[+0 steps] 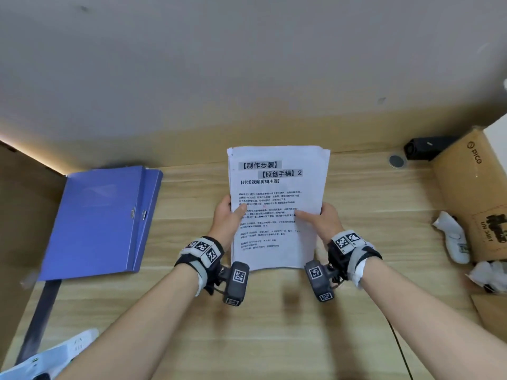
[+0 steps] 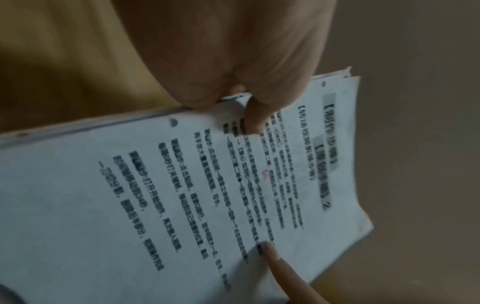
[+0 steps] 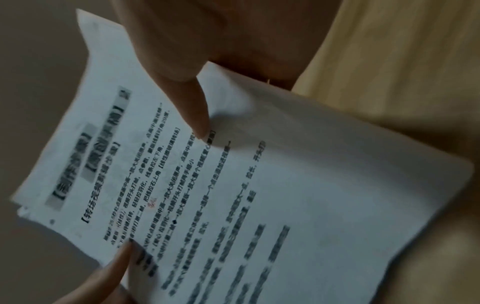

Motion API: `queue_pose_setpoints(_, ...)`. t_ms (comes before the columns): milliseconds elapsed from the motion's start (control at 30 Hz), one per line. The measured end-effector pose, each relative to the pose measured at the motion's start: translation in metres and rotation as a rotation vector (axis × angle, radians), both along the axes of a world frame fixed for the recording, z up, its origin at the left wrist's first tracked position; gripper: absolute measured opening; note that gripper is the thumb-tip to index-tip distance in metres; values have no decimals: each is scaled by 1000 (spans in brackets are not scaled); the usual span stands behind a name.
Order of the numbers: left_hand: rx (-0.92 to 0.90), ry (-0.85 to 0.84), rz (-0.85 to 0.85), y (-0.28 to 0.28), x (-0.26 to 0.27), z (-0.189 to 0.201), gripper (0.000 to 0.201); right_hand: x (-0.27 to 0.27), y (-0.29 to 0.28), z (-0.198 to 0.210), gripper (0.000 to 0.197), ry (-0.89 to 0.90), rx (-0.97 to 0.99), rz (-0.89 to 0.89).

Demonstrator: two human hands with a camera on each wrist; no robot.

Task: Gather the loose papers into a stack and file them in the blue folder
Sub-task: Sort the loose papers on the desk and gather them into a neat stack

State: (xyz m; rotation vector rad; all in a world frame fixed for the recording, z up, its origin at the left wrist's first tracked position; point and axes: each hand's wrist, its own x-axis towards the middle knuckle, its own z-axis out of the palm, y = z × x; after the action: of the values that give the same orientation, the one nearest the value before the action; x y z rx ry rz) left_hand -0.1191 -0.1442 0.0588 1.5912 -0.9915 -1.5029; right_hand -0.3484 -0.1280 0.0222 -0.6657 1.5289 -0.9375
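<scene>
A stack of white printed papers (image 1: 277, 187) stands almost upright over the wooden desk, its top sheets slightly fanned. My left hand (image 1: 229, 215) pinches its left edge, thumb on the front page. My right hand (image 1: 319, 219) pinches the right edge the same way. In the left wrist view the papers (image 2: 182, 195) show punched holes along one edge, and my left hand (image 2: 249, 115) has its thumb across the text. In the right wrist view my right hand (image 3: 192, 107) presses its thumb on the papers (image 3: 285, 185). The blue folder (image 1: 101, 218) lies closed at the left.
A cardboard box (image 1: 477, 198) sits at the right edge, with a white controller (image 1: 452, 242) and crumpled white wrapping (image 1: 488, 275) beside it. A black device (image 1: 425, 146) and a round grommet (image 1: 397, 161) lie at the back right. A white power strip (image 1: 55, 352) lies front left.
</scene>
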Motion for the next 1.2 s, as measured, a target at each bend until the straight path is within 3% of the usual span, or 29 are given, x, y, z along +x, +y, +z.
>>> queue_pose_setpoints(133, -102, 192, 4, -23, 14, 57, 28, 15, -15, 58, 29, -118, -169, -62)
queue_pose_setpoints(267, -288, 78, -13, -11, 23, 84, 29, 20, -2, 80, 41, -154, -339, -26)
queue_pose_setpoints(367, -282, 23, -80, 14, 29, 70, 22, 21, 20, 79, 41, -74, -313, 26)
queue_pose_setpoints(467, -234, 59, -84, 32, 28, 58, 32, 24, 38, 83, 37, -12, -294, 64)
queue_pose_setpoints(667, -266, 154, -115, 31, 23, 69, 29, 21, 48, 92, 34, -19, -336, 4)
queue_pose_setpoints(867, -258, 98, -174, 49, 23, 59, 35, 17, 68, 78, 44, 5, -279, 53)
queue_pose_setpoints(967, -271, 61, -182, 57, 19, 52, 29, 18, 71, 73, 47, 21, -281, 27)
queue_pose_setpoints(1033, -217, 69, -168, 62, 18, 48, 22, 17, 71, 71, 48, 14, -280, 21)
queue_pose_setpoints(1200, -140, 60, -160, 70, 12, 32, 28, 14, 77, 58, 46, 56, -228, 59)
